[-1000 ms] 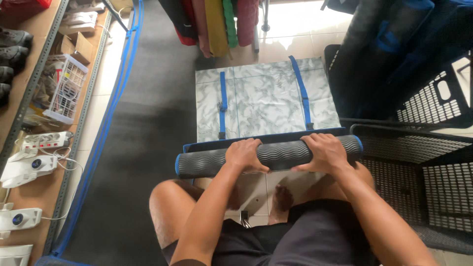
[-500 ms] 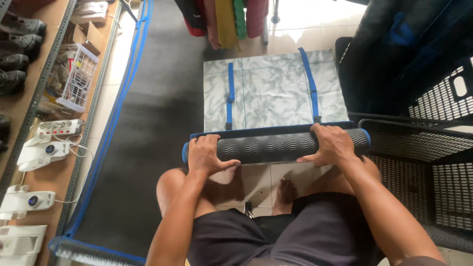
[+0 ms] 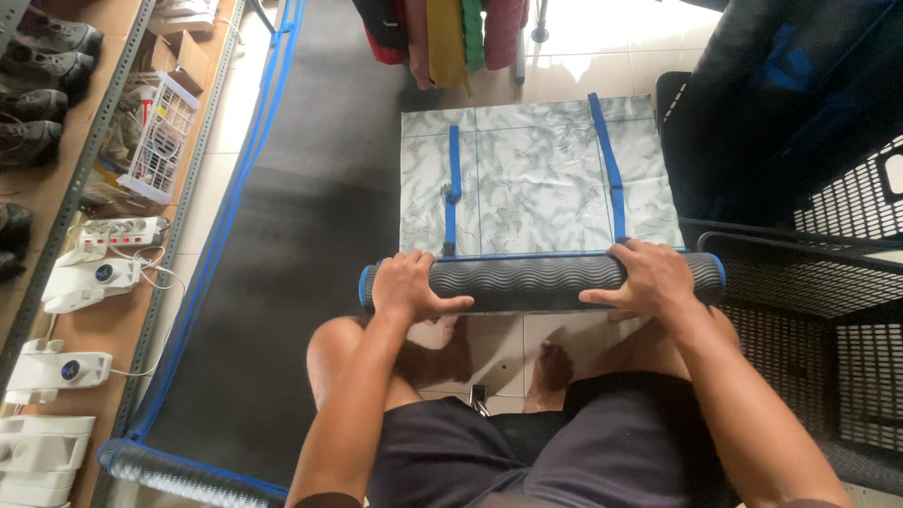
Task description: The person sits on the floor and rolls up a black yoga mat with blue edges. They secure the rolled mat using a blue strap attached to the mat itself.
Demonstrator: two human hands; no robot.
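Rolled mat (image 3: pixel 541 282) lies crosswise on floor before knees, long axis left-right, unrolled marbled part (image 3: pixel 536 174) stretching away. Left hand (image 3: pixel 411 285) clamps roll's left end, right hand (image 3: pixel 649 279) clamps right end, fingers curled over top; both equally near. White wire basket (image 3: pixel 160 141) on shelf at left holds small items, unclear. Black crate (image 3: pixel 828 339) at right, contents not visible.

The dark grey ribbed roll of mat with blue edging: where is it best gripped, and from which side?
Probably near its two ends, from above and the person's side. The dark grey ribbed roll of mat lies crosswise, long and round, so spread palms steady it. The left hand and right hand already sit so, while the flat marbled sheet with blue straps extends from its far side.
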